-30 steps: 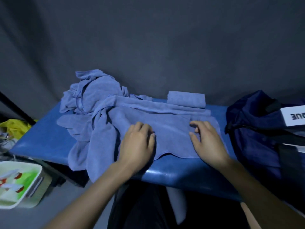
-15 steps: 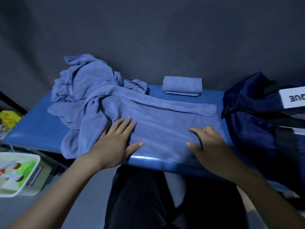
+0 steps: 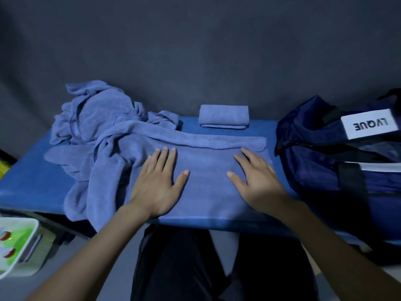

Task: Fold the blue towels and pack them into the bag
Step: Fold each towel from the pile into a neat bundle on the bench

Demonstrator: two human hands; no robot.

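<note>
Both palms down flat, fingers straight and spread, gripping nothing: left hand (image 3: pixel 157 184) and right hand (image 3: pixel 258 181) pressing on the spread blue towel (image 3: pixel 206 170), thumbs pointing toward each other. Soft fuzzy terry, stitched hem along the near edge, far edge folded over into a long flat band. Left part of it bunched and drooping off the front of the table at about 8 o'clock from the left hand.

Up at 10 o'clock, a crumpled heap of more blue towels (image 3: pixel 97 114), all wrinkles and loose folds. At 12 o'clock near the back edge, one neatly folded towel (image 3: pixel 224 116), tidy rectangular block, well apart from the hands.

At 3 o'clock, the navy bag (image 3: pixel 321 161), slouchy nylon-looking fabric with black straps and a white label reading LVQUE upside down. Sitting just beside the spread towel's right end.

All of this on a smooth blue table (image 3: pixel 32 177), slightly glossy front edge. Dark grey cloth backdrop (image 3: pixel 195 51) behind. Down at 7 o'clock, a white tray (image 3: pixel 13 266) with green and red bits, too blurry to make out. Dark trousers (image 3: pixel 184 268) at 6 o'clock.
</note>
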